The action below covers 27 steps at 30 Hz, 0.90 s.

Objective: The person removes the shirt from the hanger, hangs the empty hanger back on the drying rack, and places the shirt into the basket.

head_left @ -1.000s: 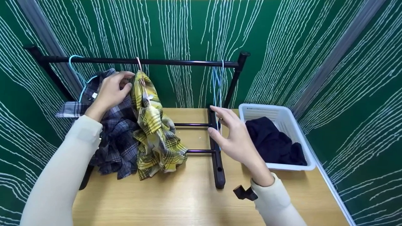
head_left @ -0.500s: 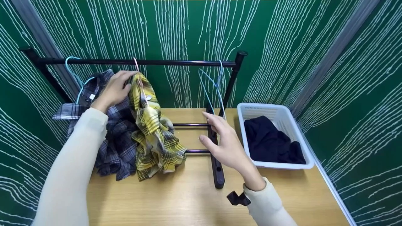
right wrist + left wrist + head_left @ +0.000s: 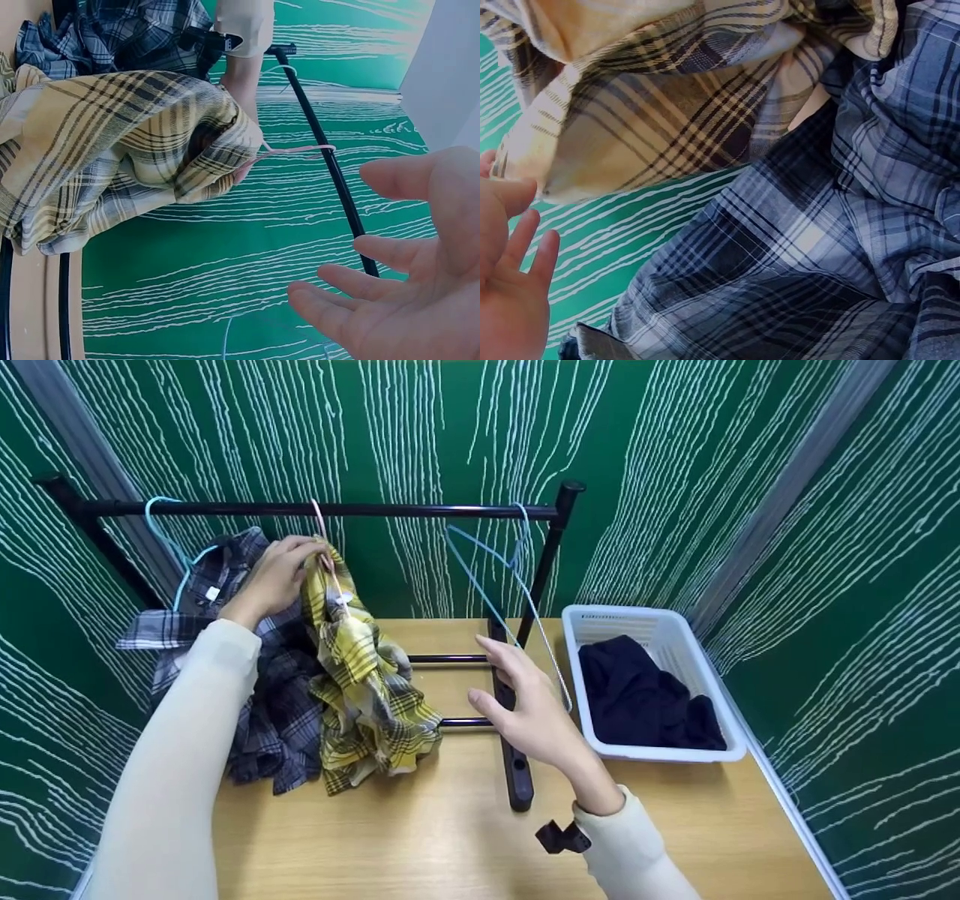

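My left hand [image 3: 277,577] is at the top of a yellow plaid shirt [image 3: 352,649], pinching its shoulder beside the pink hanger [image 3: 319,519]. In the left wrist view the thumb [image 3: 517,196] lies at the cloth's edge, while two other fingers stretch out free. The shirt hangs bunched from the rail by that hanger. Just left of it, a dark grey-blue plaid shirt [image 3: 277,682] hangs on a light blue hanger [image 3: 159,529], partly behind my left arm. My right hand [image 3: 529,709] hovers with fingers spread and holds nothing, in front of a bare blue hanger [image 3: 480,540].
A black rack's rail [image 3: 420,511] runs across the back, with its right foot [image 3: 519,780] on the wooden table [image 3: 375,847]. At right stands a white basket [image 3: 652,754] with dark navy cloth [image 3: 645,697] in it. Green, white-streaked walls [image 3: 405,427] enclose the table.
My left hand has moved right onto the yellow shirt's shoulder. The bare blue hanger has swung from edge-on to facing me more broadly. My right hand has shifted slightly left and down, staying spread.
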Tool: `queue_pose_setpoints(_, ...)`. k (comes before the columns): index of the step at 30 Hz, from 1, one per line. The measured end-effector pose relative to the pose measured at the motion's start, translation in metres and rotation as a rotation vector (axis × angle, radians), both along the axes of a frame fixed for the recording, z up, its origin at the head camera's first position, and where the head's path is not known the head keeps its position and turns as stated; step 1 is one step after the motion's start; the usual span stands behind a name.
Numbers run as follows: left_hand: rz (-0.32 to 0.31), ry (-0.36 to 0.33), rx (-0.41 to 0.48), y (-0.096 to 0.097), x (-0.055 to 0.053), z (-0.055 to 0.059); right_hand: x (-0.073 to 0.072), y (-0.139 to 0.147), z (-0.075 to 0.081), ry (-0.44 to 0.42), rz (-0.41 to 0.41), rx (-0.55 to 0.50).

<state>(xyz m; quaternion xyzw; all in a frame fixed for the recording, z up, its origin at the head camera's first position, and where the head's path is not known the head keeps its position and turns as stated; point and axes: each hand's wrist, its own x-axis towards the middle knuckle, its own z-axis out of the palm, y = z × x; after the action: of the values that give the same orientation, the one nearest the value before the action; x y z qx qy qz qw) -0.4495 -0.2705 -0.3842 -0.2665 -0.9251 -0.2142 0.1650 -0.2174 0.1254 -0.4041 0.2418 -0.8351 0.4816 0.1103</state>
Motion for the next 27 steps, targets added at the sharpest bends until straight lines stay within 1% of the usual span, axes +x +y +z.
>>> queue_pose_setpoints(5, -0.011, 0.003, 0.032, -0.007, -0.002, -0.005, -0.001, -0.001, -0.003, -0.021, -0.009, 0.004)
queue_pose_setpoints(7, 0.002, -0.010, 0.031, -0.009, -0.001, -0.005, 0.000, -0.001, -0.003, -0.021, -0.010, 0.009)
queue_pose_setpoints(12, 0.015, -0.022, -0.017, -0.015, 0.001, -0.005, -0.001, 0.001, -0.005, -0.019, 0.000, -0.012)
queue_pose_setpoints(15, 0.013, -0.019, -0.031, -0.019, 0.004, -0.005, -0.002, 0.003, -0.006, -0.024, -0.003, -0.017)
queue_pose_setpoints(19, 0.001, 0.012, -0.023, -0.023, 0.009, -0.008, -0.004, 0.006, -0.007, -0.035, -0.014, -0.017)
queue_pose_setpoints(23, -0.020, 0.075, -0.008, -0.024, 0.013, -0.011, -0.006, 0.008, -0.008, -0.033, -0.024, -0.034)
queue_pose_setpoints(27, -0.014, 0.111, 0.017, -0.023, 0.015, -0.011, -0.008, 0.009, -0.010, -0.033, -0.039, -0.037)
